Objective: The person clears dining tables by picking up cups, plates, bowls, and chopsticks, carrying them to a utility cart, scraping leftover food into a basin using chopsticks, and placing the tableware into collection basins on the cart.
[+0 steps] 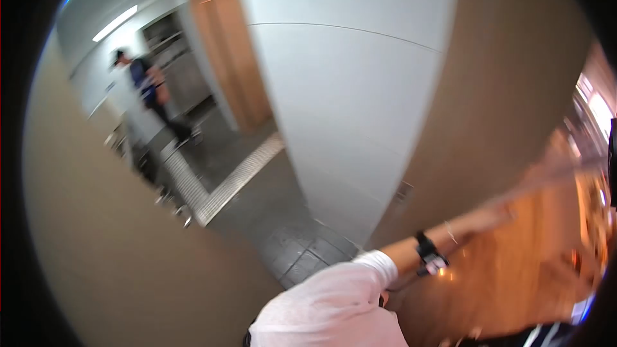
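Greyish-pink, a blurred flat strip (pixel 559 175) is seen at the right, slanted up towards the edge of the view. The left hand (pixel 491 218) is held out at its nearer end; whether the two are touching cannot be told. The hand is blurred: palm and fingers cannot be made out, and whether anything is gripped cannot be determined. The left arm (pixel 400 252) is stretched out nearly straight, angled slightly upward to the right from the shoulder at bottom centre. A thin bracelet (pixel 451 232) and a black-strapped watch (pixel 422 252) are worn at the wrist; the watch's display is too smeared to be read. The upper arm is covered by a pale pink short sleeve (pixel 331 295).

Below the hand, an orange-brown floor (pixel 508 266) is shown with bright reflections. Behind the arm, a brown wall (pixel 508 77) is met at a corner by a white wall (pixel 350 96); a small plate (pixel 403 191) is fixed low on the brown one, its markings blurred. Farther off, a grey floor (pixel 263 202) is crossed by light grating strips (pixel 243 177). A person (pixel 146 83) in a dark cap and dark clothing is seen near a wooden door (pixel 225 45).
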Available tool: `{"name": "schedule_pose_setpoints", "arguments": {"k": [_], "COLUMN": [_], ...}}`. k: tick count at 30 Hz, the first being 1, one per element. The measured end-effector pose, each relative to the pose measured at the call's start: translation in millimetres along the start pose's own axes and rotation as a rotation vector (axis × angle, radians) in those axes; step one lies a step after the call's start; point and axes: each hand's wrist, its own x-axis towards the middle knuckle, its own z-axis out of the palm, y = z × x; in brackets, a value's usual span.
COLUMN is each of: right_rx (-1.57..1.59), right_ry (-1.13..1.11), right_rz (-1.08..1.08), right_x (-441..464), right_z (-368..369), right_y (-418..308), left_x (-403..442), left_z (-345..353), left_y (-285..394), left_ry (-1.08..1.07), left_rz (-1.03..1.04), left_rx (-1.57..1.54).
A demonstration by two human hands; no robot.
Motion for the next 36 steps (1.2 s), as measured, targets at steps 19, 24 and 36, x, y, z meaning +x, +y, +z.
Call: {"name": "schedule_pose_setpoints", "arguments": {"k": [19,24,36], "right_rx": [0.330,0.344,0.100], "right_ry": [0.635,0.351,-0.527], "right_rz": [0.656,0.973,1.382], "right_x": [-42,-38,69], "right_z": [-18,38,32], "right_y": [157,323,715], "left_x": [53,60,47], "left_z": [89,151,121], "left_y": [-110,-287,-678], "left_ry": [0.987,0.472,-0.888], "left_rz": [0.637,0.177,-1.137], "left_rx": [0.782,0.463,0.944]}}
